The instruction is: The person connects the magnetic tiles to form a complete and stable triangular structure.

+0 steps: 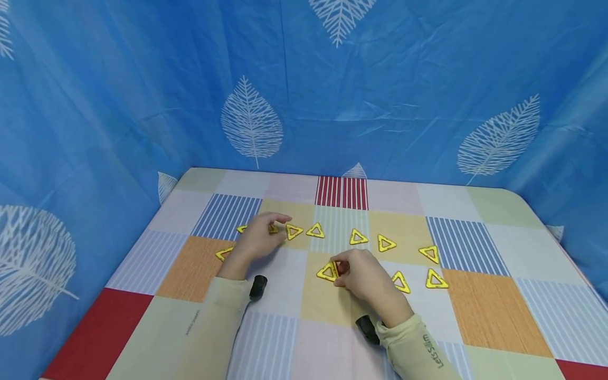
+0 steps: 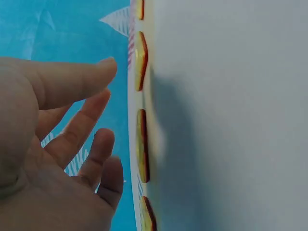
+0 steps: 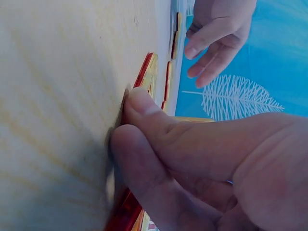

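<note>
My right hand (image 1: 368,277) is low over the cloth, thumb and fingertips pinching a triangular piece; its red side (image 1: 341,268) shows between the fingers, which hide most of it. Just left of those fingertips, a yellow triangle (image 1: 326,271) with an open centre lies on a yellow patch. My left hand (image 1: 260,236) hovers farther back with loosely bent fingers and nothing in its grasp. Near its fingertips lies another yellow triangle (image 1: 293,231), and the hand partly covers others behind it. In the left wrist view, triangles (image 2: 142,144) stand out as thin yellow pieces with red undersides.
More yellow triangles are spread in a loose row, including one at the back (image 1: 315,230) and several on the right (image 1: 436,279). One triangle (image 1: 223,254) lies beside the left wrist. A patchwork cloth (image 1: 280,338) covers the table, and a blue leaf-print curtain (image 1: 404,105) hangs around it.
</note>
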`<state>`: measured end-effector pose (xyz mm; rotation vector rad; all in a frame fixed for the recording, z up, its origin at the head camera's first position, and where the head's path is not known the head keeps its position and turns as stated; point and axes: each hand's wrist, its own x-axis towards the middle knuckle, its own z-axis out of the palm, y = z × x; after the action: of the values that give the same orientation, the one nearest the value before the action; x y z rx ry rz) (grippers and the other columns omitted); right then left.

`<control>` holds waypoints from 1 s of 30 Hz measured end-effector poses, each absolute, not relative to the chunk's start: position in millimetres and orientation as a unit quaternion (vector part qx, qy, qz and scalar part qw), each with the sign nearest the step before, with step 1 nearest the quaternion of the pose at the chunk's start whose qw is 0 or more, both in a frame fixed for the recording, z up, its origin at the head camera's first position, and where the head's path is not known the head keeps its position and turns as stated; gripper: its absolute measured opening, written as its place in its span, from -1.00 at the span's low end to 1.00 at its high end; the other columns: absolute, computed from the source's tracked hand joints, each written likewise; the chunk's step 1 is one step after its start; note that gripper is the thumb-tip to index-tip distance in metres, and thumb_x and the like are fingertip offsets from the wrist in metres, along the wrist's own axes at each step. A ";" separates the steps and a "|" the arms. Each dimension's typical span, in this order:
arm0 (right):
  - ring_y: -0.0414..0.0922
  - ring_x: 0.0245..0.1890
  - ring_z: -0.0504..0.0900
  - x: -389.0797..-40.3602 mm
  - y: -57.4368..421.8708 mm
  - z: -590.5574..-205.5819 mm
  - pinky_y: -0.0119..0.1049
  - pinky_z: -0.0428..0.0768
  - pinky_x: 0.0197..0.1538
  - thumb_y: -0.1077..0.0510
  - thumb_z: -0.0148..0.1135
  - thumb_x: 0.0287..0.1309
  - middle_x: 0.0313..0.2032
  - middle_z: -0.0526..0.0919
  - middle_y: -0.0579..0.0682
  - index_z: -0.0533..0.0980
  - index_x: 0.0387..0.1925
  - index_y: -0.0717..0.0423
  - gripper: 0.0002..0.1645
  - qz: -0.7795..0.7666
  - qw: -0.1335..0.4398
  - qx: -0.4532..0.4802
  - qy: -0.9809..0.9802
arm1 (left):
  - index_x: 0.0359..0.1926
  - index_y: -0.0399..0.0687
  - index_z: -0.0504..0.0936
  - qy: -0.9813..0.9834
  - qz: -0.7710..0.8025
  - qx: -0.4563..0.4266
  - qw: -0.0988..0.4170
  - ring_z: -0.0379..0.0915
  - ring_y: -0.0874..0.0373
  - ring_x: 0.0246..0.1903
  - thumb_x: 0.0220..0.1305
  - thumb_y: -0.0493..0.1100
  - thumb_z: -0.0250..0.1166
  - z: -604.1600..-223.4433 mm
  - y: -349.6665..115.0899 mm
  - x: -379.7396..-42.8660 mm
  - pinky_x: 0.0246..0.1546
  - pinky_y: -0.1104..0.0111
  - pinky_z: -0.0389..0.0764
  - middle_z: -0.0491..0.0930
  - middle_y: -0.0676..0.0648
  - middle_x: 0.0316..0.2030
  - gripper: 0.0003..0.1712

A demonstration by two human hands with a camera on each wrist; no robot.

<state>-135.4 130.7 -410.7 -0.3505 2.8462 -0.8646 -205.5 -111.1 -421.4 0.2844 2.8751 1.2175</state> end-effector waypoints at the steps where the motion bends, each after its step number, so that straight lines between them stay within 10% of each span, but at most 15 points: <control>1: -0.22 -0.41 0.50 -135.8 130.8 -410.2 -0.22 0.55 -0.21 0.35 0.61 -0.14 -0.46 0.58 -0.16 0.72 -0.05 0.19 -0.50 -0.287 0.072 -0.118 0.948 | 0.17 0.02 0.68 0.921 0.379 0.091 0.005 0.38 -0.08 0.23 0.28 -0.30 0.36 -421.6 -111.0 -207.4 0.18 0.00 0.42 0.54 -0.10 0.19 -0.57; 13: -0.26 -0.50 0.49 -135.6 131.3 -408.3 -0.31 0.51 -0.36 0.38 0.60 -0.14 -0.47 0.56 -0.16 0.71 0.01 0.14 -0.44 -0.306 0.080 -0.113 0.942 | 0.15 0.13 0.72 0.958 0.253 0.120 0.054 0.04 -0.19 0.35 0.34 -0.22 0.32 -421.2 -109.5 -227.6 0.24 -0.15 0.06 0.48 -0.01 0.24 -0.62; 30: -0.24 -0.48 0.46 -135.9 132.2 -408.7 -0.33 0.47 -0.36 0.36 0.60 -0.15 -0.48 0.57 -0.17 0.71 0.02 0.17 -0.44 -0.301 0.075 -0.121 0.943 | -0.14 0.14 0.79 0.935 0.323 0.128 0.071 0.49 0.06 0.00 0.29 -0.11 0.43 -411.6 -111.1 -218.4 0.15 -0.05 0.28 0.69 0.13 -0.18 -0.87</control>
<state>-135.9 132.2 -408.7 -0.3629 2.8292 -0.9039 -218.4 -111.1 -411.6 0.3840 2.8122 0.9718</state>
